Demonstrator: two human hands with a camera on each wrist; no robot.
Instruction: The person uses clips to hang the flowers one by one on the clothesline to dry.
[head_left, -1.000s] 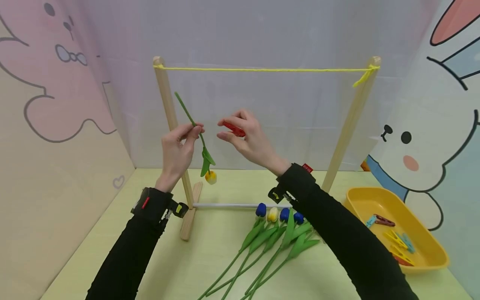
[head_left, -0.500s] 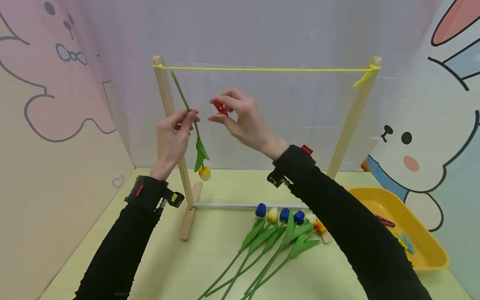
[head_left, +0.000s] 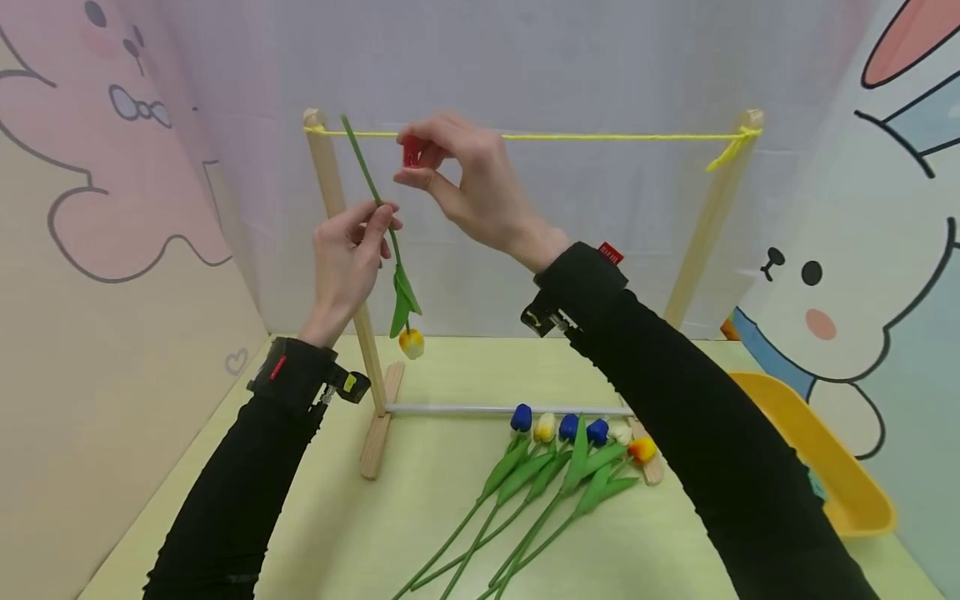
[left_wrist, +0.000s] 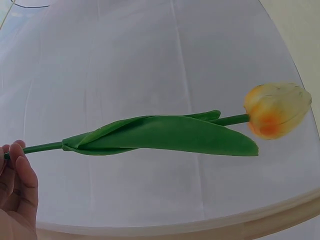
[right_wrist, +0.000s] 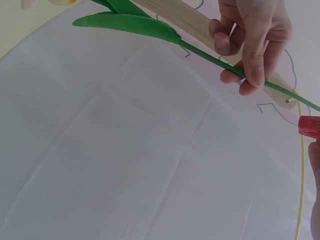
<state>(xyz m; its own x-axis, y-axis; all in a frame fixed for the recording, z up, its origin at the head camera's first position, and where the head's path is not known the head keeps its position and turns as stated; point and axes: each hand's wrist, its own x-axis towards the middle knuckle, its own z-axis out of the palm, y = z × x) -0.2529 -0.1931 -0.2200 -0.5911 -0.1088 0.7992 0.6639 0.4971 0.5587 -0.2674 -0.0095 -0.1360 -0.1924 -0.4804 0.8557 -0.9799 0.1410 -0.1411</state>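
My left hand (head_left: 348, 250) pinches the green stem of an artificial tulip (head_left: 402, 300), which hangs head down with its yellow-white bloom lowest. Its stem end reaches up to the yellow string (head_left: 585, 137), close to the left wooden post. In the left wrist view the tulip's green leaf (left_wrist: 170, 135) and orange-tinged bloom (left_wrist: 277, 110) fill the middle. A red clothespin (head_left: 412, 153) is pinched between thumb and fingers of my right hand (head_left: 472, 179), which overlaps the string just right of the stem. At the right wrist view's edge the red clothespin (right_wrist: 309, 126) shows beside the string.
The wooden frame has a left post (head_left: 330, 175), a right post (head_left: 712, 217) and a low crossbar (head_left: 465, 410). Several tulips (head_left: 525, 479) with blue, white and orange blooms lie on the table. A yellow basin (head_left: 862, 492) stands at right, partly behind my right sleeve.
Both hands have risen toward the string. The tulip has gone up until its stem end meets the string's height, and the red clothespin has moved up and left, now upright at the string.
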